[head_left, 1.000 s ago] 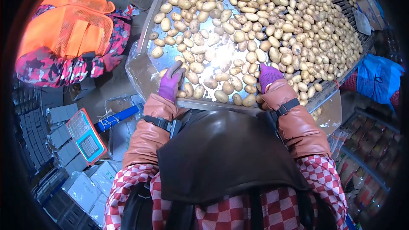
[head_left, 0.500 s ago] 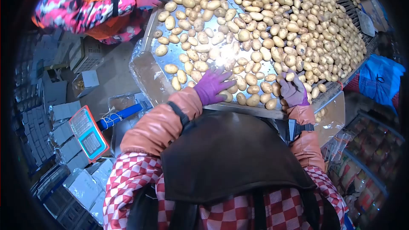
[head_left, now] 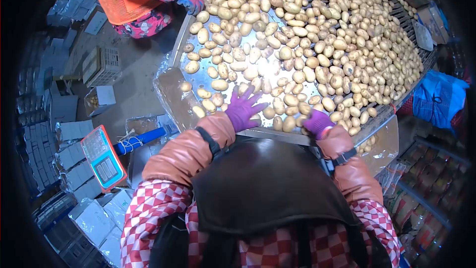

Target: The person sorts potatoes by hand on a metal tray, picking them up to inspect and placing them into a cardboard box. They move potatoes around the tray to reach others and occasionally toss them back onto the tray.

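Many pale yellow potatoes lie across a metal sorting table, loose at the left and heaped at the right. My left hand, in a purple glove, rests palm down among the potatoes at the near edge, fingers spread. To its right, my right hand is also gloved in purple and turned back up. It touches or nearly touches several potatoes near the front rim. Its fingertips bend downward out of sight, so whether a potato is under them is hidden.
A co-worker's gloved hand is at the table's far left corner. Left of me stands a scale display on a blue post. Cardboard flanks the table's left side. A blue bag is at the right.
My right hand has turned from palm up to palm down and shifted left; the small potato at its fingers no longer shows there. Potatoes near my left hand have shifted. The co-worker has moved right.
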Available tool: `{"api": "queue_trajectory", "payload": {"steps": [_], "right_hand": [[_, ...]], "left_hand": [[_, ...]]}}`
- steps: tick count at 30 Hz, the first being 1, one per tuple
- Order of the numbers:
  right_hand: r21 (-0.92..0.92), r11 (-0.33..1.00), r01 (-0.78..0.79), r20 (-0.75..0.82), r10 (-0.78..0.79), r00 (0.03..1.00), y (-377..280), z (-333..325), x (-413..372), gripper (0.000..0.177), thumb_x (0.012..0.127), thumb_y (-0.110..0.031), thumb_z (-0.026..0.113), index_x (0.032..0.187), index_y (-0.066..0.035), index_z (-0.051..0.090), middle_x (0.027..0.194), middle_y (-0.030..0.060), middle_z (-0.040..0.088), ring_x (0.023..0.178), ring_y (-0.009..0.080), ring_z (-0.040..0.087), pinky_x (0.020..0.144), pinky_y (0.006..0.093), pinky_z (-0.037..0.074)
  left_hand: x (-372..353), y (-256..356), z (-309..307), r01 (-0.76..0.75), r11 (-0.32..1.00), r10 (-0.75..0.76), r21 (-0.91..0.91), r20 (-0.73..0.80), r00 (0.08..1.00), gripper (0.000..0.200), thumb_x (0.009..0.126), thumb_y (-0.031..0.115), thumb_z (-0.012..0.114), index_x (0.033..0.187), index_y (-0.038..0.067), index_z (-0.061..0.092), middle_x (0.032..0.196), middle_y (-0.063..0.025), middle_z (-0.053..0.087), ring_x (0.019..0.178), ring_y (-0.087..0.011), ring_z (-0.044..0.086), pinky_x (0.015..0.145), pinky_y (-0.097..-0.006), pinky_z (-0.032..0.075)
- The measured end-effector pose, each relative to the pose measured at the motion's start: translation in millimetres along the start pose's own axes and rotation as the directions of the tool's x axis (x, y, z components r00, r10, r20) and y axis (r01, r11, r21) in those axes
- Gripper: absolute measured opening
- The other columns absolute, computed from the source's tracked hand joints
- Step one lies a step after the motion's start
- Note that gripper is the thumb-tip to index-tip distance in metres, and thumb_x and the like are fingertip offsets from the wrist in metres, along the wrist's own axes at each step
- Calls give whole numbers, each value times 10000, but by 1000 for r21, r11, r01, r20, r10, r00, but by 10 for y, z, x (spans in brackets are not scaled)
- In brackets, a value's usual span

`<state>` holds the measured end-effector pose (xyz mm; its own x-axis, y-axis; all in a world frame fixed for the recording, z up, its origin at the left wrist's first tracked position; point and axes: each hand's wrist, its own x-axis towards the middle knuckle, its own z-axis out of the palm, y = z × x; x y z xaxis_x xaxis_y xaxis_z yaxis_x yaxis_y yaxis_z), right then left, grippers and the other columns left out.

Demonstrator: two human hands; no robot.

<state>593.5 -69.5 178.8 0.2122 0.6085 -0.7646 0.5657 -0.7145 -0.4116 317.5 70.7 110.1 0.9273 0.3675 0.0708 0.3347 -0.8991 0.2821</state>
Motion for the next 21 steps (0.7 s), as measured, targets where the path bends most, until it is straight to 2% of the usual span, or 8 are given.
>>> {"api": "queue_trajectory", "payload": {"steps": [1, 2, 3, 5, 9, 13, 18, 21], "right_hand": [[-101, 993, -58, 194, 77, 978, -264, 15, 181, 193, 839, -240, 633, 896, -55, 630, 778, 137, 632, 718, 276, 632, 615, 386, 490], [-362, 817, 449, 28, -472, 881, 224, 471, 767, 200, 836, -272, 631, 900, -83, 646, 785, 138, 641, 748, 305, 632, 646, 400, 503], [-323, 909, 263, 65, -256, 965, -333, 273, 457, 192, 839, -278, 628, 908, -101, 652, 817, 126, 650, 743, 312, 628, 659, 399, 514], [-419, 627, 656, 43, -708, 705, -162, 437, 809, 177, 840, -242, 618, 952, -112, 660, 863, 117, 659, 765, 290, 638, 699, 373, 524], [121, 880, 460, -447, -365, 817, -254, -93, 755, 297, 810, -39, 532, 1068, -104, 665, 960, 108, 667, 858, 219, 643, 775, 322, 521], [-224, 889, 399, -774, -411, 481, 56, -518, 1052, 538, 728, 59, 477, 1225, -101, 608, 1281, 199, 558, 1233, 358, 504, 1063, 430, 378], [-633, 769, 87, -527, -510, 680, -176, 219, 1156, 694, 739, -96, 648, 1394, -139, 424, 1475, 244, 318, 1380, 459, 256, 1138, 566, 168], [-526, 607, 596, -159, -758, 632, -258, 294, 1147, 428, 860, -108, 546, 1284, -167, 542, 1348, 189, 458, 1203, 381, 469, 982, 477, 387]], "left_hand": [[13, -95, 47, -38, 999, 38, -3, 56, 998, 501, 771, 456, 655, 1179, 169, 607, 1374, -58, 481, 1315, -353, 361, 1072, -600, 246], [4, -196, 105, 46, 999, -46, 6, 61, 997, 496, 778, 443, 654, 1193, 176, 606, 1380, -51, 478, 1341, -359, 331, 1085, -597, 221], [-32, -309, 173, 129, 991, -130, 14, 67, 989, 491, 785, 430, 654, 1206, 183, 605, 1385, -45, 474, 1366, -366, 300, 1099, -593, 195], [-158, -425, 144, 262, 965, -263, 33, 62, 963, 459, 796, 394, 651, 1207, 196, 607, 1377, -33, 480, 1386, -367, 277, 1109, -587, 168], [-298, -504, -84, 447, 894, -440, 31, -125, 889, 309, 785, 268, 655, 1080, 179, 655, 1186, -47, 593, 1179, -323, 494, 981, -495, 362], [-149, -685, -151, 479, 827, -561, -293, -385, 733, 204, 793, 193, 619, 967, 105, 680, 890, -106, 666, 828, -328, 623, 743, -425, 501], [482, -1444, -196, 530, 655, -754, -538, -426, 499, 275, 825, 202, 605, 1060, 74, 667, 941, -157, 654, 887, -343, 612, 782, -425, 491], [921, -1427, -327, 664, 721, -693, -198, -169, 701, 438, 832, 355, 599, 1243, 206, 589, 1358, -151, 455, 1223, -416, 410, 963, -581, 340]]}}
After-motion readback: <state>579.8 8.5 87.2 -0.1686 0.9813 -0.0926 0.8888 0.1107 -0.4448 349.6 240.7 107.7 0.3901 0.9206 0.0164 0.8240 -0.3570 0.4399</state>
